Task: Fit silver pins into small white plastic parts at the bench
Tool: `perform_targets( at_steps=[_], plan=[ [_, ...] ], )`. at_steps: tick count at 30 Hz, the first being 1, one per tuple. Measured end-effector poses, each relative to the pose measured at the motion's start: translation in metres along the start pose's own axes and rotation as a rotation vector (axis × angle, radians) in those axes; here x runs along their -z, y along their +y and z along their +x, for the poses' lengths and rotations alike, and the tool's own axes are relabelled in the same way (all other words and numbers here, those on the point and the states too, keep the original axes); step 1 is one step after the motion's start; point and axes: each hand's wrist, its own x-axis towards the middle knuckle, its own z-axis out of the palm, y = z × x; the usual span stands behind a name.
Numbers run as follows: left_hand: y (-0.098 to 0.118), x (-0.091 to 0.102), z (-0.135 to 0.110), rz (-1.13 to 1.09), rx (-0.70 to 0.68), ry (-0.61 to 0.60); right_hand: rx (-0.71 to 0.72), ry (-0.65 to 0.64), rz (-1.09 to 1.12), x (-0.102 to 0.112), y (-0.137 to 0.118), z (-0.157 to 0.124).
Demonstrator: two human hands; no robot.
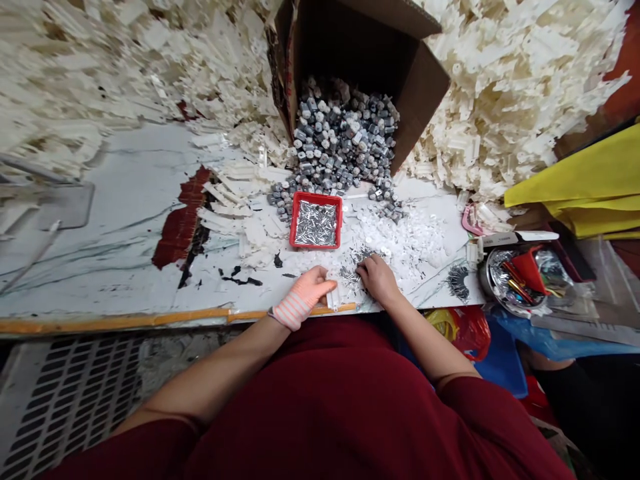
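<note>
My left hand (306,293), in an orange-and-white striped glove with bare fingertips, holds a small white plastic part (333,293) at the table's front edge. Thumb and fingers are closed on that part. Just right of it, my right hand (379,277) is bare, its fingertips pressed together down in a loose pile of short metal pins (354,283). What those fingers pinch, if anything, is too small to make out. Beyond both hands stands a red tray (294,230) filled with similar pins. Small white plastic pieces (400,237) lie scattered to the right of the tray.
A cardboard box (420,100) on its side spills small grey motors (345,140) behind the tray. Heaps of white plastic parts (500,80) rise on both sides. At right are a metal bowl (487,277) and yellow sheets (585,180). Another person's leg (590,400) shows lower right.
</note>
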Motion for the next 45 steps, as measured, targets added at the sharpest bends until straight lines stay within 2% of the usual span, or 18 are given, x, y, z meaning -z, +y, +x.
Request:
perform_targets(
  at_steps=[5,7,11,15,20,24,26,28,31,33,37,39,45],
  plan=[
    [-0.001,-0.001,0.003,0.024,-0.022,0.013,-0.004,0.059,0.034,0.001,0.002,-0.004],
    [-0.002,-0.001,0.004,0.043,-0.031,0.02,-0.049,0.036,0.172,0.006,-0.005,-0.004],
    [0.0,-0.003,0.003,0.13,-0.073,0.047,-0.064,-0.083,0.62,0.021,-0.026,-0.003],
    [0.002,-0.002,0.002,0.158,-0.087,0.04,-0.045,-0.132,0.742,0.025,-0.042,-0.005],
    [0.004,-0.001,-0.002,0.05,-0.055,0.0,-0.048,-0.063,0.597,0.014,-0.051,-0.011],
    [0.005,-0.003,-0.004,-0.018,0.005,0.001,0.074,-0.069,0.514,0.016,-0.036,-0.014],
    [0.003,-0.002,-0.002,0.002,0.013,0.004,0.1,0.011,0.328,0.024,-0.017,-0.015],
    [0.002,-0.001,0.001,0.024,0.007,0.001,0.048,0.081,0.026,0.031,0.004,-0.018],
    [0.001,-0.002,0.003,0.042,0.005,-0.001,0.003,0.012,-0.274,0.033,0.026,-0.018],
    [0.001,-0.004,0.004,0.033,0.013,-0.01,0.029,-0.014,-0.258,0.029,0.029,-0.015],
    [0.004,-0.008,0.003,-0.011,0.021,-0.034,0.068,0.069,0.041,0.019,0.016,-0.002],
    [0.005,-0.008,0.001,-0.018,0.025,-0.04,0.073,0.078,0.115,0.015,0.01,0.001],
    [0.003,-0.002,0.001,0.006,0.012,-0.034,0.087,0.009,-0.043,0.018,0.017,0.005]
  ],
)
